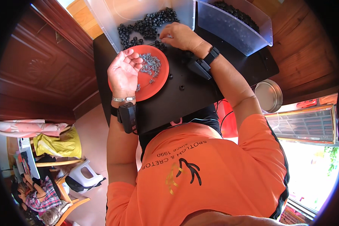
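Note:
My left hand (pixel 125 73) is over the left side of a round orange plate (pixel 154 86), palm turned up and fingers loosely bent. Its palm looks bare. Small silvery metal pieces (pixel 150 64) lie heaped on the plate beside those fingers. My right hand (pixel 182 37) reaches over the near edge of a translucent plastic bin (pixel 111 26). Its fingertips are drawn together near small black ring-shaped parts (pixel 147 28); what they pinch, if anything, is too small to make out.
A second translucent bin (pixel 229 32) of black parts stands to the right. Two loose black parts (pixel 182 87) lie on the dark table (pixel 165 107). A round tin (pixel 268 96) is beyond its right edge. At the lower left, another person (pixel 43 194) sits near a white stool (pixel 86 176).

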The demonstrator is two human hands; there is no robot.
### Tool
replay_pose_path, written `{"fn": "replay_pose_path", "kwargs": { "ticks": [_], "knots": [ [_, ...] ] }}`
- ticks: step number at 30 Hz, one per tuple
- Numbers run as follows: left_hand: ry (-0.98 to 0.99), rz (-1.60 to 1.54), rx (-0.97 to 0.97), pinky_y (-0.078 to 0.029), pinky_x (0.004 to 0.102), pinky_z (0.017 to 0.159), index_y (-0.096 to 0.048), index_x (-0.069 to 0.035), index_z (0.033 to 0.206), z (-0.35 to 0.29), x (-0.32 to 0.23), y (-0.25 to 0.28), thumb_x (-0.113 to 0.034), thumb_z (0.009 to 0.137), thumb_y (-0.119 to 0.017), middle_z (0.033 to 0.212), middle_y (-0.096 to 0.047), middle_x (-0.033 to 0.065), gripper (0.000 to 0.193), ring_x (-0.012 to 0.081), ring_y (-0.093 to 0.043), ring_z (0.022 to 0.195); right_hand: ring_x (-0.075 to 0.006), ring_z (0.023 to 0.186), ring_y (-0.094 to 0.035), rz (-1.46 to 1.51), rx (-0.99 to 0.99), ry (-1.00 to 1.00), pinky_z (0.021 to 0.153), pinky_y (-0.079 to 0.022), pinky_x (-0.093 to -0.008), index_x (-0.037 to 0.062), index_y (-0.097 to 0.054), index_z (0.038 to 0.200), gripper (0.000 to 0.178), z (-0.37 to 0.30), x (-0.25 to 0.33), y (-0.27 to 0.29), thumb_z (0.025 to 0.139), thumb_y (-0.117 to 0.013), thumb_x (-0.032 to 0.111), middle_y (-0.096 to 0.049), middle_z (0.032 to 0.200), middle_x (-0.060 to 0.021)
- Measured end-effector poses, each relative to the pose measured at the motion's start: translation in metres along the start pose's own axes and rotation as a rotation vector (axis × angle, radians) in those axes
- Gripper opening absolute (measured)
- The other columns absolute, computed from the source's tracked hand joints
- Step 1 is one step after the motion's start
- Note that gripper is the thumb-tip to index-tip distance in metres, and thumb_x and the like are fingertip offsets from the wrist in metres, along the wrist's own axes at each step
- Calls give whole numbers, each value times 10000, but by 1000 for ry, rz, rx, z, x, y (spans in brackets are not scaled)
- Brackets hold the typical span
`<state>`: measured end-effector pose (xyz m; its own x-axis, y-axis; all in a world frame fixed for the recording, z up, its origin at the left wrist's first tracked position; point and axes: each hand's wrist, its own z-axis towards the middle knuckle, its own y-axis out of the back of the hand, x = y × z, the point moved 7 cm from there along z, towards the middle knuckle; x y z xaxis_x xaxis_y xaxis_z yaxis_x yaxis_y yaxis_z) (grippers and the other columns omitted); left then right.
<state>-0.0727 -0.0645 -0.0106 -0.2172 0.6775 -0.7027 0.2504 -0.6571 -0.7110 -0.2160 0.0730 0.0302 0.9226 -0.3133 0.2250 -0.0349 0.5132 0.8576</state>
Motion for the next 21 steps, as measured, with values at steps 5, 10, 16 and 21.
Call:
{"fn": "replay_pose_path", "kwargs": {
  "ticks": [5, 10, 16, 21],
  "knots": [
    [21, -2, -6, -450, 312, 698, -563, -20, 937, 0, 2, -2, -260, 930, -457, 840, -615, 94, 263, 211, -588, 759, -290, 948, -573, -20, 39, -21, 831, -472, -391, 99, -683, 912, 174, -3, 3, -5, 806, -620, 221, -633, 919, -78],
    [25, 7, -2, -453, 314, 697, -568, -19, 939, 1, 5, -2, -256, 928, -454, 841, -621, 95, 263, 210, -592, 759, -284, 963, -564, -136, 123, -30, 832, -475, -388, 106, -677, 922, 190, -4, -7, -29, 816, -604, 246, -632, 920, -70],
    [40, 25, 2, -457, 310, 694, -575, -11, 956, 0, 7, -1, -262, 928, -460, 849, -628, 98, 277, 211, -601, 753, -287, 907, -596, 64, 210, -73, 810, -476, -380, 86, -661, 911, 175, -4, -7, -25, 794, -643, 215, -639, 924, -89],
    [57, 37, 21, -457, 301, 681, -576, -2, 975, -1, 9, -4, -259, 930, -460, 852, -630, 96, 285, 206, -606, 750, -247, 856, -627, 209, 217, -164, 768, -491, -328, 65, -648, 916, 164, -7, -11, -22, 792, -671, 170, -643, 929, -100]
  ]
}}
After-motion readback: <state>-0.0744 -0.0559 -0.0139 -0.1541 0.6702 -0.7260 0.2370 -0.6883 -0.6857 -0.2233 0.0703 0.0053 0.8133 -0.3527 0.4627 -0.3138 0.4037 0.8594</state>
